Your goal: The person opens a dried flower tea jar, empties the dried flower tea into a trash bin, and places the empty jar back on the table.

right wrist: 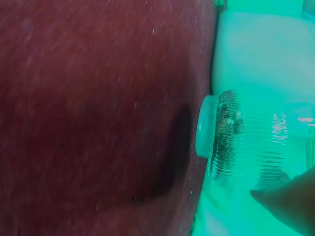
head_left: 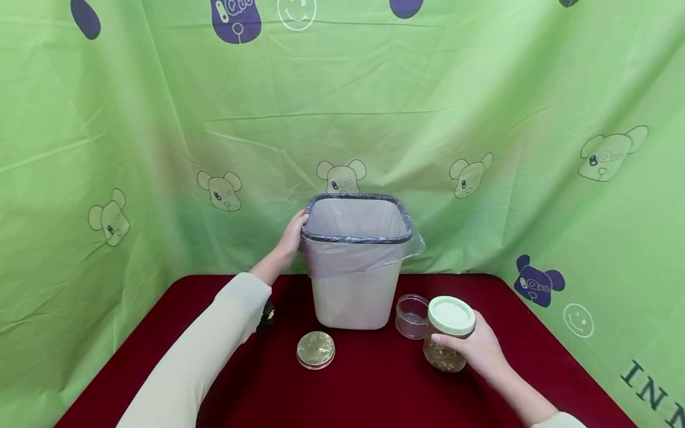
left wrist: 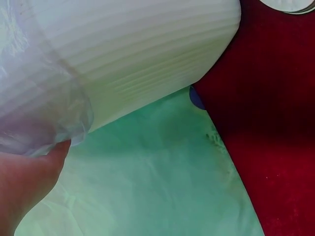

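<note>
My left hand (head_left: 291, 236) grips the upper left rim of a white trash bin (head_left: 350, 300). A translucent liner (head_left: 342, 258) with a dark rim band covers the bin's mouth. In the left wrist view my thumb (left wrist: 59, 152) presses the liner; the other fingers are hidden. My right hand (head_left: 481, 351) holds a clear ribbed jar (head_left: 444, 356) with a pale green lid (head_left: 452, 315), its thumb across the front. Brownish bits lie in the jar's lower part. I cannot tell whether its base touches the table.
A clear round container (head_left: 411, 318) stands between bin and jar. A shiny round lid-like disc (head_left: 316, 349) lies in front of the bin. Near my left sleeve is a small dark object (head_left: 266, 315), partly hidden. Green printed cloth (head_left: 257, 148) surrounds the red table (head_left: 369, 386).
</note>
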